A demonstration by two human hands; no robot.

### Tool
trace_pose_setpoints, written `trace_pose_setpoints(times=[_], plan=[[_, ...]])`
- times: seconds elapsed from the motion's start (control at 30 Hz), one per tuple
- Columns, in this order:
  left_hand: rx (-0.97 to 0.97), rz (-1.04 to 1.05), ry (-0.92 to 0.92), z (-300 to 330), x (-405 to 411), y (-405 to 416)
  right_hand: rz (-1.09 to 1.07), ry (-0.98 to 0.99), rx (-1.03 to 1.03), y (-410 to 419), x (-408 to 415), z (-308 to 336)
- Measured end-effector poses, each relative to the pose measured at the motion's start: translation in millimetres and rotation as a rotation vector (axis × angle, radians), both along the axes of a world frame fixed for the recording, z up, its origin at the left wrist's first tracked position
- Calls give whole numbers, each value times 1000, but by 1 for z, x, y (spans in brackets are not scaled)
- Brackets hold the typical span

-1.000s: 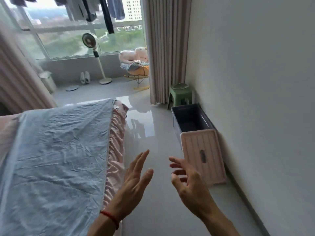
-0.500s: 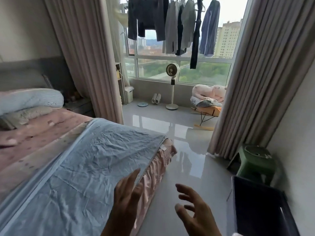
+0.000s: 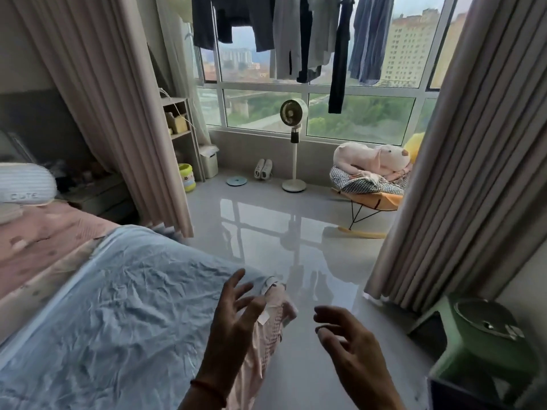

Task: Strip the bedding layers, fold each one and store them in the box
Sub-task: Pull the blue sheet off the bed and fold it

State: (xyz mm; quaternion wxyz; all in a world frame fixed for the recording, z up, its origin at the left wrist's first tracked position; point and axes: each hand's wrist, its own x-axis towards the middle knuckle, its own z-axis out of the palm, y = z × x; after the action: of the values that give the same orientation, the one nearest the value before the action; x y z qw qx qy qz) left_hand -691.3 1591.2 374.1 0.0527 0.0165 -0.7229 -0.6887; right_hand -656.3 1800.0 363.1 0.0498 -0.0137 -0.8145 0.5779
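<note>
The wrinkled pale blue cotton sheet (image 3: 112, 315) lies spread as the top layer of the bed, over a pink patterned under-sheet (image 3: 44, 241) that shows bare toward the striped grey pillow (image 3: 25, 184) at the head end. At the blue sheet's near foot corner, where the pink ruffled bed skirt (image 3: 266, 335) hangs off the mattress edge, the left hand (image 3: 233, 318) hovers with fingers spread wide and straight, holding nothing; whether it touches the cloth I cannot tell. To the right of that corner, over the glossy grey tile floor (image 3: 281, 232), the right hand (image 3: 352, 341) is loosely curled and likewise empty. Stripping has not begun, I judge: the reach for the first layer is in hand, and the next move calls for pinching that corner hem and peeling the sheet back. Right of the corner the floor offers open room for folding. The dark plastic storage box (image 3: 461, 395) sits at the lower right edge beside a green plastic stool (image 3: 485, 344).
</note>
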Motion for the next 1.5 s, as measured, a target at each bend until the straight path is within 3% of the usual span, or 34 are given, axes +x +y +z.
trace_pose_setpoints(times=[0.33,0.6,0.9,1.07,1.3,1.5], plan=[[-294,358,17,19,-223,67,413,66,71,58,-298,27],[-400,618,-33,1,-366,61,647,123,177,21,-501,28],[-278,845,-108,-48,-585,20,949,166,439,-50,-744,10],[-257,951,-190,-51,-656,-11,1027,115,357,-103,-844,-12],[-299,1206,-469,-65,-722,-81,1407,43,289,-210,-955,-45],[-290,1331,-495,-46,-766,-114,1598,45,299,-308,-1026,-36]])
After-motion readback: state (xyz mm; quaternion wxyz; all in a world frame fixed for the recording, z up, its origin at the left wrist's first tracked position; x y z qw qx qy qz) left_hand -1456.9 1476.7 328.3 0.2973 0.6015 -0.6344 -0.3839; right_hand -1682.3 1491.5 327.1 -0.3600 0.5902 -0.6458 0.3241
